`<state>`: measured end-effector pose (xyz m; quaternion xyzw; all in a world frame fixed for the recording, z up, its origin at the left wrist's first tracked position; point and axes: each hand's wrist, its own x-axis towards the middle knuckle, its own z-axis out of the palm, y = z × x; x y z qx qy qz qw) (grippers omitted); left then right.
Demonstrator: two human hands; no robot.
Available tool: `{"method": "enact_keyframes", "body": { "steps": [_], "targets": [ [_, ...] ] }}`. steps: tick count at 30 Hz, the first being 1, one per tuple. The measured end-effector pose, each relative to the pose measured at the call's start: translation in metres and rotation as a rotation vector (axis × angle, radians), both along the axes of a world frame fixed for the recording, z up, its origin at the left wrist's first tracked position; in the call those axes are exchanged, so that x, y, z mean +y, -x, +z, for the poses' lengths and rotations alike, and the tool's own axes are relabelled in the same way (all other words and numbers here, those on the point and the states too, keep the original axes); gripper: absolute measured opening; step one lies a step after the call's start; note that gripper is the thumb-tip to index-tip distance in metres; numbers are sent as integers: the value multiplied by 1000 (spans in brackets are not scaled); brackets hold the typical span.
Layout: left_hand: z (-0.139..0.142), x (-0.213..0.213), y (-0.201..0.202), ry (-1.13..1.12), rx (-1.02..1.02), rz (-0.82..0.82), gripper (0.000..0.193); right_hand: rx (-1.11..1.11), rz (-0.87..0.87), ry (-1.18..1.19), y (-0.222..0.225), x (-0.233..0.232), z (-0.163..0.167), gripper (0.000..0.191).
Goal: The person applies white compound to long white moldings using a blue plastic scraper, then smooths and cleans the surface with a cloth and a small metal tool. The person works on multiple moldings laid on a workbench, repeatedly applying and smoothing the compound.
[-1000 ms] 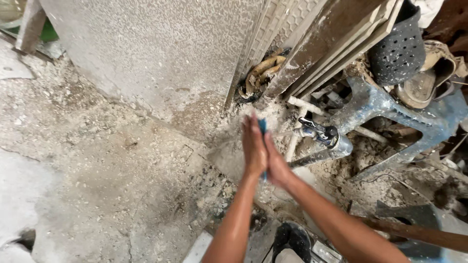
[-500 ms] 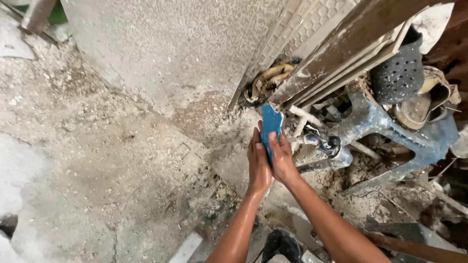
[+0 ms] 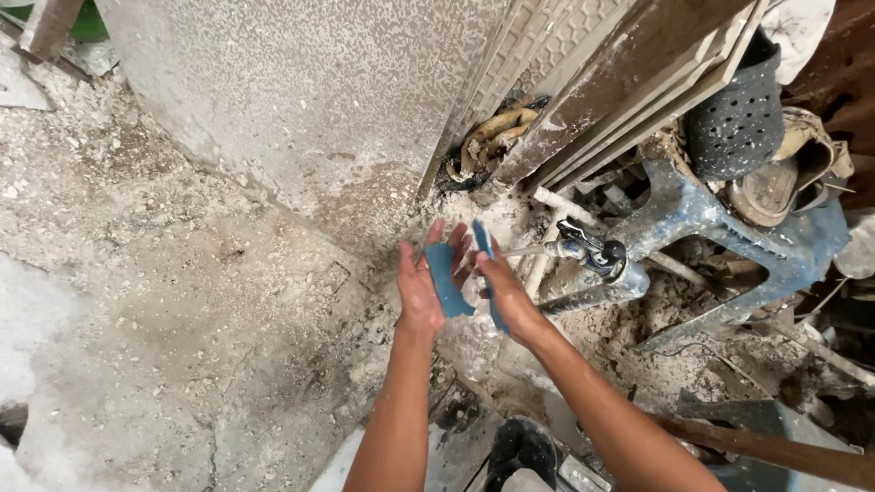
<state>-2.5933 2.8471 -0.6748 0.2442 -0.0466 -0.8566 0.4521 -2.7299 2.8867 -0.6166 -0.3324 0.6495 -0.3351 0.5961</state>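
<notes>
My left hand (image 3: 417, 296) is held palm up with a flat blue piece (image 3: 447, 281) lying across its fingers. My right hand (image 3: 508, 299) is just to its right and grips a second thin blue piece (image 3: 484, 244) edge-on. Both hands hover over wet, muddy ground beside a metal tap (image 3: 591, 253) on a pipe. The tap's spout points toward my hands. I cannot tell whether water is running.
A rough grey concrete wall (image 3: 301, 100) rises behind. Dirty boards (image 3: 629, 82) lean to the right, with a black perforated basket (image 3: 740, 118) and a blue-grey plastic chair frame (image 3: 729, 237) among rubble. A dark shoe (image 3: 518, 448) shows at the bottom.
My hands were pressed together around the blue thing. They have lifted and come apart, and each now has a blue piece.
</notes>
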Motion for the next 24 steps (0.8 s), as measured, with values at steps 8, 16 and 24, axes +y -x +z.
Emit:
{"method": "enact_keyframes", "body": {
  "steps": [8,16,24],
  "targets": [
    [37,-1,53,656,-914,-30,86,-296,-27,28,-11,-7,-13,89],
    [38,-1,57,836,-967,79,73,-354,-310,176,12,-23,-23,42],
    [81,-32,23,811,-1497,231,34,-56,-241,208,15,-21,9,43]
  ]
}}
